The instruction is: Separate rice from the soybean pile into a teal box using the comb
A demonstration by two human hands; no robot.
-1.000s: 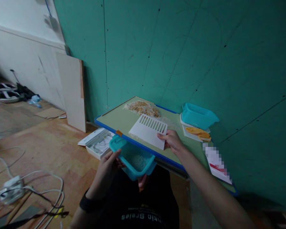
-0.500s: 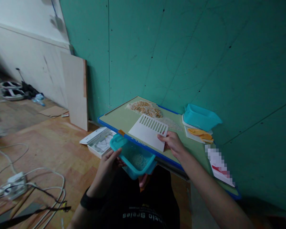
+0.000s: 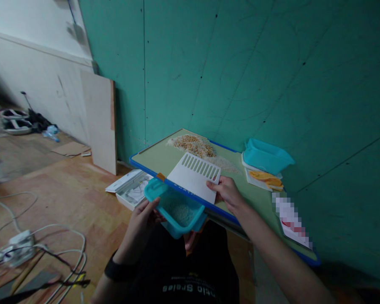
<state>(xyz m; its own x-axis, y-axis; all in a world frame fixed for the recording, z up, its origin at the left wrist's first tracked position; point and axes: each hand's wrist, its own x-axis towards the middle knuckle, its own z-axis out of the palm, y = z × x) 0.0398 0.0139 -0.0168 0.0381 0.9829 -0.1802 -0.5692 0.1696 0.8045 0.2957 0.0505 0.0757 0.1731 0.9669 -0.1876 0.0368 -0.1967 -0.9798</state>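
Observation:
My right hand (image 3: 227,193) grips a flat white plastic scraper (image 3: 190,179) with a row of slots along its far side. The scraper lies on the green tabletop (image 3: 152,158), its near side reaching the blue front edge. Beyond the slots spreads a pile of yellow kernels mixed with whitish grains (image 3: 193,145). Below the table edge, my left hand (image 3: 146,214) is closed on the rim of a turquoise tub (image 3: 177,231), thumb on top. Pale grains (image 3: 182,212) cover the tub's bottom. The table edge hides the tub's far side.
A second turquoise tub (image 3: 266,156) stands at the table's right back, with orange gloves (image 3: 266,178) beside it. An open white box (image 3: 131,194) lies on the floor, left of the held tub. White cables and a power strip (image 3: 19,249) lie at lower left. A green wall (image 3: 240,76) rises behind.
My right hand and the scraper have shifted slightly left and toward the table's front edge. The tub and my left hand have moved a little left in view.

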